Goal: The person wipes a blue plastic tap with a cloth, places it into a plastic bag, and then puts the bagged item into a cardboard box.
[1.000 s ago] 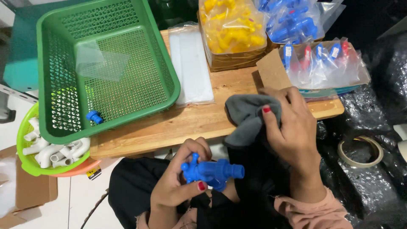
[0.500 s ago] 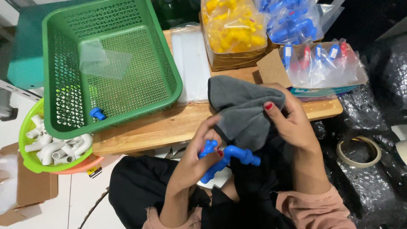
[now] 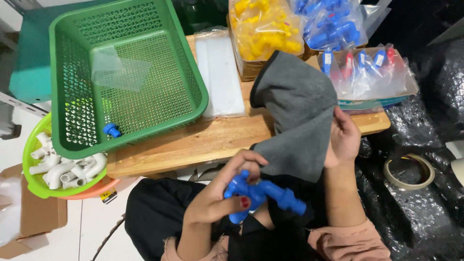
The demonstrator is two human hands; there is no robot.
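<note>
Pinching a blue plastic tap [image 3: 263, 195] between thumb and fingers, my left hand [image 3: 217, 198] holds it over my lap. My right hand [image 3: 343, 137] clasps a grey cloth [image 3: 297, 113] spread above it, over the wooden board [image 3: 193, 142] beside a green basket [image 3: 125, 72].

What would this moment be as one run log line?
left hand: holds blue tap | right hand: holds grey cloth | green basket: on board
</note>
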